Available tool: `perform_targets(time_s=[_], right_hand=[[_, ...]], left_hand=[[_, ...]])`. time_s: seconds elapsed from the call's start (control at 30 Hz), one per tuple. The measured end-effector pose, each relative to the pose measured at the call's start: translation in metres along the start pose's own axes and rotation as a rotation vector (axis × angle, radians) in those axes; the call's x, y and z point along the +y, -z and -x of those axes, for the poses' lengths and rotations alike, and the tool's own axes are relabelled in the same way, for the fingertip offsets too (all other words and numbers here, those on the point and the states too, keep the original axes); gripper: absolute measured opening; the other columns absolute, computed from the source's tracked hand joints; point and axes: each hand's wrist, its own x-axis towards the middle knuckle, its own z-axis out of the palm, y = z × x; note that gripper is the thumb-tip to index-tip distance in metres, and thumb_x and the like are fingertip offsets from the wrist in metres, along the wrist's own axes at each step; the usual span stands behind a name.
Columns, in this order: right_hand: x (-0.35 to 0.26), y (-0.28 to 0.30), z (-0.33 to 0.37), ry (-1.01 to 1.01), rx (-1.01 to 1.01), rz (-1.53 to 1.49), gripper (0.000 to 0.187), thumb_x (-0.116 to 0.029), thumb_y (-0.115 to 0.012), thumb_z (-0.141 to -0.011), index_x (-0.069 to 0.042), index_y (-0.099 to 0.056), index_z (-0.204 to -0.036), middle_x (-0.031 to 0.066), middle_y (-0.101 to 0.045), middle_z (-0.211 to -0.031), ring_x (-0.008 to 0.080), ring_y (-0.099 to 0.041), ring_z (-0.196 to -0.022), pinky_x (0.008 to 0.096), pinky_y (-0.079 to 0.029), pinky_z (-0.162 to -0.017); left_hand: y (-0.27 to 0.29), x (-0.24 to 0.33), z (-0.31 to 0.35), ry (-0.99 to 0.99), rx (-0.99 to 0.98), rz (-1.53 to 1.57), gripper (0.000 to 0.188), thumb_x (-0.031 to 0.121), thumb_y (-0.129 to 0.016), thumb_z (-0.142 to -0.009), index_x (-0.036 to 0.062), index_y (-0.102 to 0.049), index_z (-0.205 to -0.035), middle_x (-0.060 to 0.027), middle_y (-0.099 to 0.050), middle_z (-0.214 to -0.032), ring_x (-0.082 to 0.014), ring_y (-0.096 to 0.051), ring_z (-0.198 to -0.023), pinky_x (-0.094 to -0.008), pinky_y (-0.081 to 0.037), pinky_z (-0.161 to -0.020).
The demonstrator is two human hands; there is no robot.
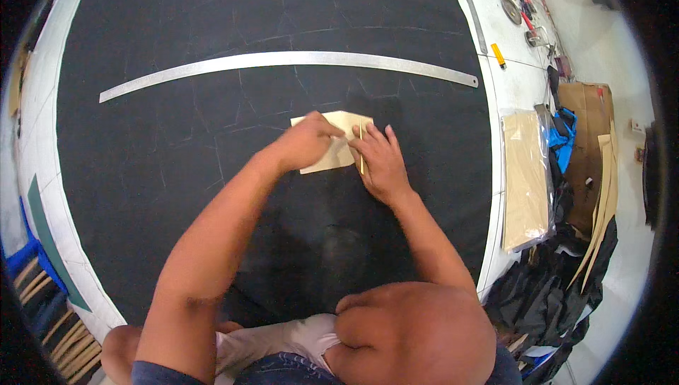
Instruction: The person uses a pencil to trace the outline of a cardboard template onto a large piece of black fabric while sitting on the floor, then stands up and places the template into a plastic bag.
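Observation:
A cream card piece (329, 161) with angled edges lies on a large black cloth (177, 24) marked with thin pale lines. My left hand (310, 143) is over the card's left part, fingers curled and index finger directed right across it; whatever they may pinch is hidden. On the card's right edge rests my right hand (383, 162), its outer fingers spread. A slim yellow pencil-like stick (362, 150) runs nearly upright in the picture among that hand's thumb-side fingers. Both hands are close together.
Beyond the card a long metal ruler (304, 59) crosses the cloth. Right of it are a yellow lighter (498, 56), several tools (520, 3), a plastic-wrapped stack of tan pieces (525, 180) and crumpled black material (544, 286). A dark green strip (56, 250) lies along the left edge.

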Motion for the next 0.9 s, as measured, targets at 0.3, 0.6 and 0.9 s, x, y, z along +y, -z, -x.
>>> perform_targets(time_s=[0.3,0.6,0.9], right_hand=[[0.108,0.037,0.008,-0.275,0.111,0.287,0.030,-0.026,-0.062,-0.097,-0.007,-0.063,-0.121,0.0140,-0.064,-0.127,0.0342,-0.056,-0.126,0.0531,-0.035,-0.115],[0.078,0.088,0.089,-0.625,0.088,0.168,0.031,-0.017,-0.054,-0.102,-0.002,-0.058,-0.129,0.0204,-0.062,-0.131,0.0389,-0.058,-0.123,0.0441,-0.046,-0.105],[-0.049,0.113,0.146,-0.633,-0.142,0.090,0.032,-0.010,-0.057,-0.101,-0.004,-0.055,-0.132,0.0208,-0.063,-0.127,0.0395,-0.062,-0.118,0.0413,-0.051,-0.097]], left_hand=[[0.132,-0.098,0.140,0.346,0.753,0.154,0.029,0.015,-0.056,-0.096,0.0022,-0.072,-0.117,-0.0151,-0.071,-0.117,-0.0273,-0.066,-0.112,-0.0368,-0.049,-0.099],[0.094,-0.105,0.151,0.407,0.922,-0.312,0.032,0.019,-0.066,-0.091,0.0101,-0.069,-0.122,-0.0145,-0.059,-0.128,-0.0343,-0.052,-0.123,-0.0464,-0.040,-0.107],[0.072,-0.118,0.125,0.500,1.022,-0.464,0.046,0.033,-0.063,-0.094,0.0107,-0.060,-0.134,-0.0178,-0.048,-0.144,-0.0365,-0.036,-0.142,-0.0584,-0.017,-0.122]])
